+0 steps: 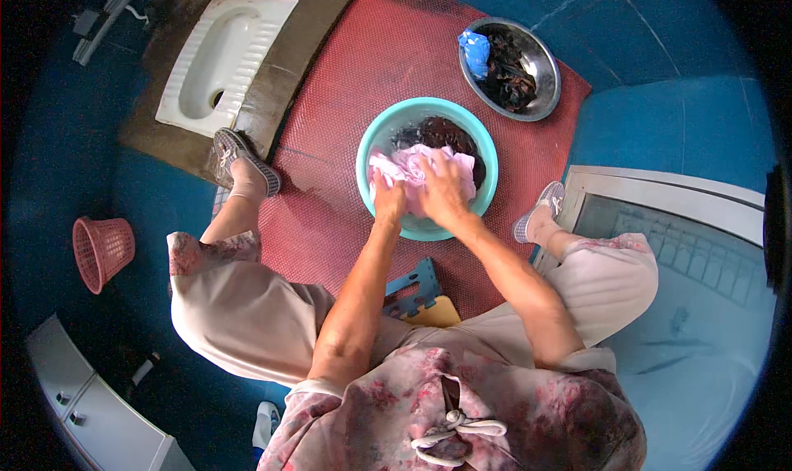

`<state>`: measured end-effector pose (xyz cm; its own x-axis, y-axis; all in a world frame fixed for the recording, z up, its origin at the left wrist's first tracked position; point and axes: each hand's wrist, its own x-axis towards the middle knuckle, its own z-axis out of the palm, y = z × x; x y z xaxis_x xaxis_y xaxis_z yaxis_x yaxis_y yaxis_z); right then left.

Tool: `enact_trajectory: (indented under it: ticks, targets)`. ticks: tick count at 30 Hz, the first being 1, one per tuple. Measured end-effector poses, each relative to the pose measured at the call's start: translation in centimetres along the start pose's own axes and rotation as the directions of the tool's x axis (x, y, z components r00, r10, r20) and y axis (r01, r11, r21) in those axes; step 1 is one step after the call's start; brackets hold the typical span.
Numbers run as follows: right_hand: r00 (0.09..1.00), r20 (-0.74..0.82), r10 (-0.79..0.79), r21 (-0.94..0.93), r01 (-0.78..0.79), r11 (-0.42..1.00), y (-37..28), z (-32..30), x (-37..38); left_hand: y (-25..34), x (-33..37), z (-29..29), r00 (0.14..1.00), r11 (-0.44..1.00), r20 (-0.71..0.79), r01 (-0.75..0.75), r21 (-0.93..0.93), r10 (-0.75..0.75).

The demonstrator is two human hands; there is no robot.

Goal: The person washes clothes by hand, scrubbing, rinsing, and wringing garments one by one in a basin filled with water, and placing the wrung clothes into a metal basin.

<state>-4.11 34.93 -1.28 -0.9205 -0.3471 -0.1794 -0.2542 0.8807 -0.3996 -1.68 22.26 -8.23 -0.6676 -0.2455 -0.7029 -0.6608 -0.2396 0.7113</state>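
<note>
A wet, bunched pink cloth (403,166) lies in a round turquoise basin (364,153) on the floor between my feet. My left hand (388,197) grips the cloth's near left part, its fingertips partly hidden in the folds. Over the cloth's right half, the fingers of my right hand (444,192) are bent and slightly apart, clutching the fabric. Dark wet cloth (450,131) fills the far part of the basin, beside and behind the pink one. Some water shows around the cloths.
A metal bowl (551,91) with dark clothes and a blue item (474,53) stands far right on the red mat (322,141). Far left is a white squat toilet (227,58). A pink basket (103,252), a blue-yellow stool (421,294) and a glass-paned door frame (660,181) surround me.
</note>
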Motion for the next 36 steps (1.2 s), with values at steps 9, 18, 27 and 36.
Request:
enact_trajectory:
  ticks: [9,18,27,36]
  targets:
    - [0.996,0.094,0.011,0.137,-0.024,0.99,7.8,14.0,1.2,-1.2,1.5,1.7,0.994,0.97,0.096,0.017,0.242,-0.042]
    - [0.987,0.162,0.0,-0.094,0.015,0.995,11.2,20.4,2.0,-2.2,1.3,0.2,0.96,0.992,0.25,0.128,0.0,-0.124]
    - [0.903,0.357,0.239,0.793,-0.428,0.433,1.3,3.1,0.0,0.8,-0.9,-1.9,0.902,0.82,0.165,0.432,-0.375,-0.399]
    - [0.972,0.181,0.147,0.902,-0.223,0.37,-3.3,-5.5,-4.8,2.9,-1.5,-1.1,0.724,0.937,0.68,0.151,-0.315,0.112]
